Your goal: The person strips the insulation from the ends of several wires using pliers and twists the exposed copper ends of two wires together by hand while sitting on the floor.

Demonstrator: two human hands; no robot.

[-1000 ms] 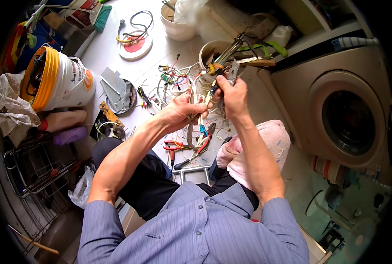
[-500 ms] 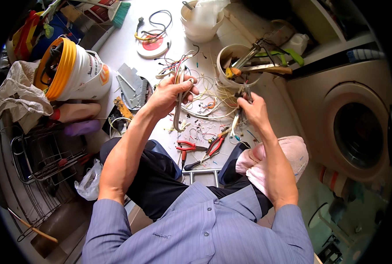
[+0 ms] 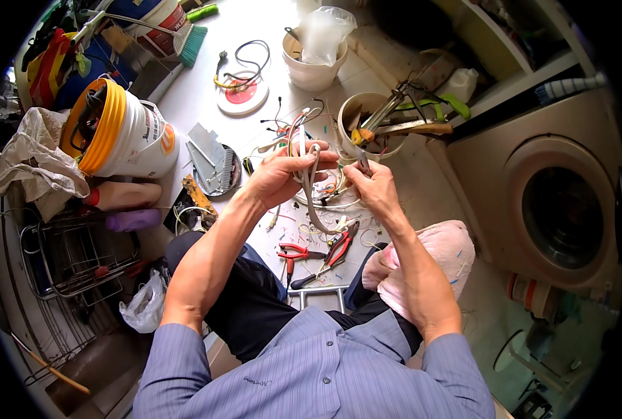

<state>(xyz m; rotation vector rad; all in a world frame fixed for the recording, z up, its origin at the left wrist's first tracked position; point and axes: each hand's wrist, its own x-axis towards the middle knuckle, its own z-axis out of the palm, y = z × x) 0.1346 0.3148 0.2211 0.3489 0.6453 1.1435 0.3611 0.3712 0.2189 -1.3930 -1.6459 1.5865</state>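
Note:
My left hand (image 3: 277, 176) grips a grey cable (image 3: 310, 199) bent into a loop, with thin coloured wires sticking up from the fist. My right hand (image 3: 375, 186) is closed around a small metal tool (image 3: 362, 162) whose tip points at the top of the cable. Both hands are held close together above a white floor strewn with wire scraps. Red-handled pliers (image 3: 293, 253) and a second pair of red-and-black pliers (image 3: 338, 248) lie on the floor just below my hands.
A white bucket (image 3: 369, 126) full of tools stands beyond my right hand; a white tub (image 3: 314, 66) with a plastic bag behind it. A yellow-rimmed bucket (image 3: 119, 133) lies at left above a wire rack (image 3: 73, 258). A washing machine (image 3: 559, 202) stands at right, a pink cloth (image 3: 443, 258) on my knee.
Both hands came closer together and nearer to me. The left hand now holds the grey cable bent into a loop; the right hand has moved in beside it with the tool.

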